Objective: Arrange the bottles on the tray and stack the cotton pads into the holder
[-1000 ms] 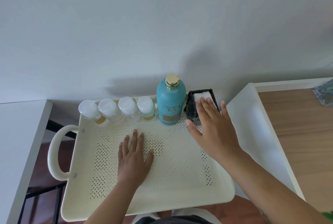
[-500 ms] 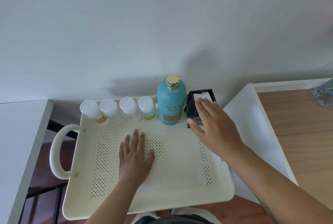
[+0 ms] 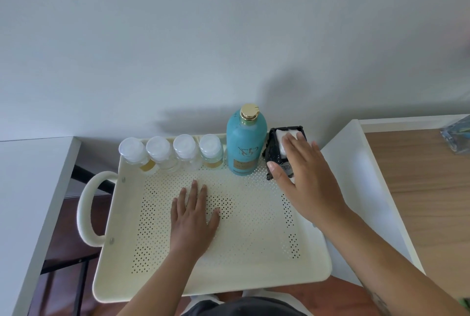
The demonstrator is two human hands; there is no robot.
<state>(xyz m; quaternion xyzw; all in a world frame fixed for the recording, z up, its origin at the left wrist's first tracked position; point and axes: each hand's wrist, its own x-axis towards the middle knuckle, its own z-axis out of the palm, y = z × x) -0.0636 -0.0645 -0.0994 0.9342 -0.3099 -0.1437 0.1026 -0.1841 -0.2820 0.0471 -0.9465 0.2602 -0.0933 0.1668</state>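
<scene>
A cream perforated tray (image 3: 254,272) with a loop handle on its left carries a row of several small clear bottles with white caps (image 3: 170,151) along its far edge. Right of them stands a tall teal bottle with a gold cap (image 3: 246,145). At the far right corner sits a black holder (image 3: 272,149) with white cotton pads (image 3: 281,135) inside. My right hand (image 3: 307,178) lies over the holder, fingers on the pads and thumb against its front. My left hand (image 3: 194,216) rests flat on the tray floor, fingers spread, holding nothing.
A white wall rises right behind the tray. A white surface (image 3: 28,188) lies to the left, and a white-edged wooden tabletop (image 3: 419,188) to the right, with a clear object (image 3: 457,137) at its far edge. Dark floor shows below the tray's left side.
My right hand has slid slightly further over the holder, pressing on the pads. My left hand has stayed flat on the tray.
</scene>
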